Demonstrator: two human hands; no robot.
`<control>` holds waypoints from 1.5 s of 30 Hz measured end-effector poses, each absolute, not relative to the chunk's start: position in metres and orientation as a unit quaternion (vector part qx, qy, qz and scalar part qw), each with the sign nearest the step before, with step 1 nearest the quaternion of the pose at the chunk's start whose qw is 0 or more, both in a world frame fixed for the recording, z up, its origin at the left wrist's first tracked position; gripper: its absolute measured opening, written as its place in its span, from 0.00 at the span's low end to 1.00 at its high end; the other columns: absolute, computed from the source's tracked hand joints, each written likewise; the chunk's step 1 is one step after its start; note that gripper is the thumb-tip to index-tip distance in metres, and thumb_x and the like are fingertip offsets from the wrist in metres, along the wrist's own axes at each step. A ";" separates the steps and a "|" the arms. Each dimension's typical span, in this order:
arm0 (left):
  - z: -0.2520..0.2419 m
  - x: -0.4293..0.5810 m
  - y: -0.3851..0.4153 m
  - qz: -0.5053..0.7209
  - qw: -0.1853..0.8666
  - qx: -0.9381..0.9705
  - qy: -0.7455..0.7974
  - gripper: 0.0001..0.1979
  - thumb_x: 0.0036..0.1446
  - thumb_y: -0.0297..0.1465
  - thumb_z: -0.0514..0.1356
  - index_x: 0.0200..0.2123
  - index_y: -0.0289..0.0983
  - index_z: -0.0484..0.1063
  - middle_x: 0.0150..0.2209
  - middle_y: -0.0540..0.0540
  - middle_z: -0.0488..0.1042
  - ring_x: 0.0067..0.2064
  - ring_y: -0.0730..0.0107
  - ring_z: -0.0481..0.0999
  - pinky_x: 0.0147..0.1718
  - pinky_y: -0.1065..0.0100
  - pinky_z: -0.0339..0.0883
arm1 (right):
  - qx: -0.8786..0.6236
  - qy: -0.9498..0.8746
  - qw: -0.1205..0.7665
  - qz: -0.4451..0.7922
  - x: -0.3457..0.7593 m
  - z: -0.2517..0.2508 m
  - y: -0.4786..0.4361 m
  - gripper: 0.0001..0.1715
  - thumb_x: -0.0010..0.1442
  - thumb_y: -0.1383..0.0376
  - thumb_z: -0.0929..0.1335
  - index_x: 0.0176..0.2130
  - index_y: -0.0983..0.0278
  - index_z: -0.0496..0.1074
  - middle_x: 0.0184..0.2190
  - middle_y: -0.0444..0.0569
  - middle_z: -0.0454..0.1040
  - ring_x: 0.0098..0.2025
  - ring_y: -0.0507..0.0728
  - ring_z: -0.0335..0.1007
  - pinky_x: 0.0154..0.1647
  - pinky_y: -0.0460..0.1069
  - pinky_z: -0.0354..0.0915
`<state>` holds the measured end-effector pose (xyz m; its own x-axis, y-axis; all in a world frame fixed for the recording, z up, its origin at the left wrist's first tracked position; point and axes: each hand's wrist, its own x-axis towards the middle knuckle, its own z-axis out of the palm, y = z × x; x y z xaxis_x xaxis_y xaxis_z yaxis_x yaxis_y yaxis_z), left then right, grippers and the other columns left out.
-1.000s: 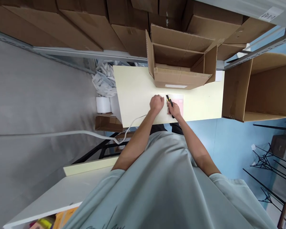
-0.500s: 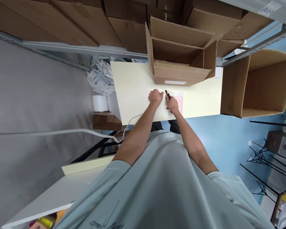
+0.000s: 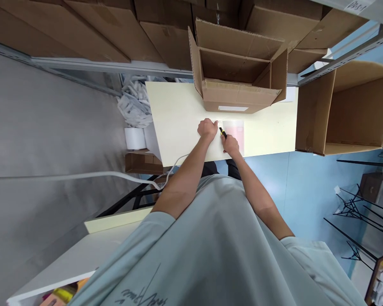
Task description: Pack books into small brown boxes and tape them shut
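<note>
Slanting up and left out of the closed grip of the right hand (image 3: 231, 144), the pen (image 3: 222, 133) aimed its tip at the left hand (image 3: 207, 128), a curled fist just beside it resting on the left edge of the pink sheet (image 3: 236, 130) on the surface (image 3: 175, 119), near an open box (image 3: 239, 91).

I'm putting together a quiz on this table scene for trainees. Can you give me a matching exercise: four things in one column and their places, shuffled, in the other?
Things:
1. pen
2. pink sheet
3. open box
4. paper roll

Places:
A. beside the table, to its left
B. flat on the middle of the table
C. in the right hand
D. at the table's far edge

Pairs: 1-C; 2-B; 3-D; 4-A
</note>
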<state>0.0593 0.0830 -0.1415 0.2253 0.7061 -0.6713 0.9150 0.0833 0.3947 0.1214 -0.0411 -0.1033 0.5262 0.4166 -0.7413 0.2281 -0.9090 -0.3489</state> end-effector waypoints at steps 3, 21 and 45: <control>-0.139 0.059 0.082 -0.137 0.404 0.671 0.606 0.22 0.73 0.47 0.58 0.52 0.35 0.80 0.55 0.30 0.82 0.59 0.42 0.80 0.57 0.50 0.71 | -0.864 -0.198 0.078 0.457 0.114 -0.094 -0.054 0.24 0.79 0.47 0.64 0.46 0.63 0.76 0.32 0.52 0.81 0.29 0.60 0.80 0.45 0.54 0.73; -0.142 0.063 0.079 -0.140 0.383 0.664 0.626 0.19 0.72 0.46 0.59 0.46 0.36 0.80 0.53 0.35 0.82 0.55 0.46 0.80 0.56 0.53 0.73 | -0.796 -0.355 -0.153 0.465 0.104 -0.063 -0.150 0.27 0.82 0.51 0.57 0.57 0.65 0.75 0.51 0.63 0.84 0.54 0.66 0.82 0.51 0.52 0.70; 0.147 0.199 0.014 0.432 0.446 0.717 0.319 0.13 0.73 0.34 0.56 0.37 0.43 0.79 0.40 0.47 0.83 0.44 0.64 0.83 0.48 0.65 0.76 | -0.729 -0.581 0.350 0.089 0.367 0.156 -0.061 0.25 0.70 0.50 0.69 0.60 0.59 0.73 0.53 0.57 0.81 0.53 0.66 0.81 0.56 0.58 0.76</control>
